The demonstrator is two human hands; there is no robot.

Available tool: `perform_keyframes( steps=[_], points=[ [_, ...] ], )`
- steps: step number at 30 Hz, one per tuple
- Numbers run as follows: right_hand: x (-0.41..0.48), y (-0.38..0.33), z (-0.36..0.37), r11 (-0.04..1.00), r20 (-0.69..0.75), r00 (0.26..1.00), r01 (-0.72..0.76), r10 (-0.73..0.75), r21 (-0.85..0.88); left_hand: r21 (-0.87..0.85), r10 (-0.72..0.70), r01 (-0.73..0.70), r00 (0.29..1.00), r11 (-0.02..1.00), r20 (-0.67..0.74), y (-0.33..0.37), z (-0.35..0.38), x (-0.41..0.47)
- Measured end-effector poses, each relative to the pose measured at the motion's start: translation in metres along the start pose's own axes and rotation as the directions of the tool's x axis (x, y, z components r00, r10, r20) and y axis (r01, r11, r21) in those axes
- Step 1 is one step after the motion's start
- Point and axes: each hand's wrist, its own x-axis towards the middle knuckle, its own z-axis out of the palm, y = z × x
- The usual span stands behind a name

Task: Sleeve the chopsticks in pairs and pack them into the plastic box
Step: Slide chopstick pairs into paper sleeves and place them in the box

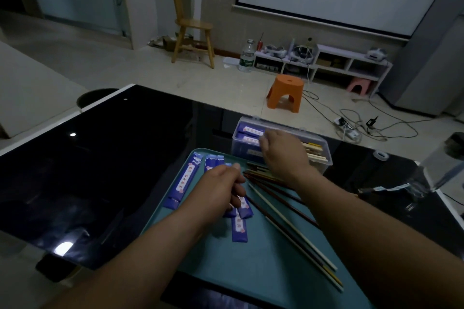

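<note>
A teal tray [251, 266] lies on the black table. Several blue paper sleeves [187, 179] lie on its left half, and several loose chopsticks [288, 221], dark and pale, lie on its right half. My left hand [221, 185] is over the middle sleeves, its fingers curled round a blue sleeve [243, 208]. A clear plastic box [319, 165] stands beyond the tray and holds sleeved chopstick pairs [251, 130]. My right hand [283, 153] reaches into the box, fingertips on a sleeved pair; the back of the hand hides its grip.
The black glass table [113, 170] reaches far to the left. A roll of tape [380, 155] and clear plastic wrap [411, 188] lie to the right of the box. On the floor beyond are an orange stool [286, 94], cables and a wooden chair [190, 25].
</note>
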Motion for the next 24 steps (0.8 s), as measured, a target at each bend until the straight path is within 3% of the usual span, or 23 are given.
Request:
perform_keyframes(
  steps=[7, 15, 20, 22, 24],
  points=[
    [-0.004, -0.003, 0.0, 1.0, 0.163, 0.987, -0.012, 0.014, -0.015, -0.021, -0.02, 0.02, 1.0, 1.0, 0.008, -0.001, 0.001, 0.0],
    [-0.006, -0.005, -0.007, 0.999, 0.186, 0.982, -0.014, 0.019, -0.029, 0.008, -0.021, 0.021, 0.999, 1.0, -0.026, -0.003, -0.008, 0.006],
    [-0.016, -0.01, -0.024, 0.996, 0.03, 0.998, -0.052, 0.05, 0.075, -0.027, -0.026, 0.025, 0.999, 0.999, -0.036, 0.001, -0.015, 0.009],
    [-0.032, -0.016, -0.035, 0.982, 0.01, 0.997, -0.078, 0.077, 0.174, 0.111, 0.038, -0.03, 0.997, 0.993, -0.073, -0.004, -0.021, 0.015],
    [-0.057, -0.016, -0.043, 0.972, -0.005, 0.997, -0.078, 0.081, 0.222, 0.411, 0.155, -0.104, 0.984, 0.906, -0.091, -0.011, -0.028, 0.018]
  ],
)
